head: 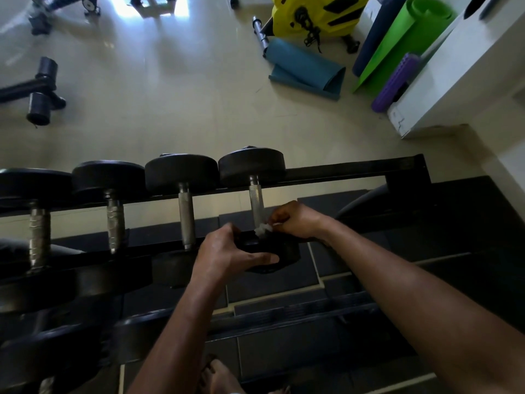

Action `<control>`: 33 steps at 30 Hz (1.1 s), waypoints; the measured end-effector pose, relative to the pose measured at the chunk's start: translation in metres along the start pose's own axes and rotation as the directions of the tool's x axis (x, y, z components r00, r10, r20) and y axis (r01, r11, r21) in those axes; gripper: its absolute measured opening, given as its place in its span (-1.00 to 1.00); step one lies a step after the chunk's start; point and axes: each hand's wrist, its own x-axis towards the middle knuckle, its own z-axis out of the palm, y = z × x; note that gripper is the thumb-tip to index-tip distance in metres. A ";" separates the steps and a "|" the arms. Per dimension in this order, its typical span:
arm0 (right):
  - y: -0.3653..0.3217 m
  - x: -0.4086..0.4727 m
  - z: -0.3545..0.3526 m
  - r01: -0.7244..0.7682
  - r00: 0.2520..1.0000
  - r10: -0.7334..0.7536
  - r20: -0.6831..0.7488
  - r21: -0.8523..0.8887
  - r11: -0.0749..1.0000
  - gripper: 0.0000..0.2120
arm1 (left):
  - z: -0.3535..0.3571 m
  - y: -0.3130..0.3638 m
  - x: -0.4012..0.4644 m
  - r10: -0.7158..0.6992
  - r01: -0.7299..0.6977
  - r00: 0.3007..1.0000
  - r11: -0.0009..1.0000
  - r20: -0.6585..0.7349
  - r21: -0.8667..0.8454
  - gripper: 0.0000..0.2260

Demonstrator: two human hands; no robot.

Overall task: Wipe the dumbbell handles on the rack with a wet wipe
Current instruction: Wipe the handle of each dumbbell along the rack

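Take the rack as your landmark. Four dumbbells lie across its top tier; the rightmost dumbbell is the one you are working on. Just left of that dumbbell's near end, your left hand curls round the near weight head, thumb stretched along its side. At the near end of its knurled handle, the wet wipe is bunched white against the metal. Just right of the handle, your right hand pinches the wipe in curled fingers. Beyond the rack, rolled mats lie on the floor.
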 end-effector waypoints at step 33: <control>-0.020 -0.012 0.016 0.169 0.954 -0.203 -0.221 -0.161 0.972 -0.83 | 0.003 0.006 -0.009 -0.026 0.026 1.000 0.999 0.000 -0.048 -0.42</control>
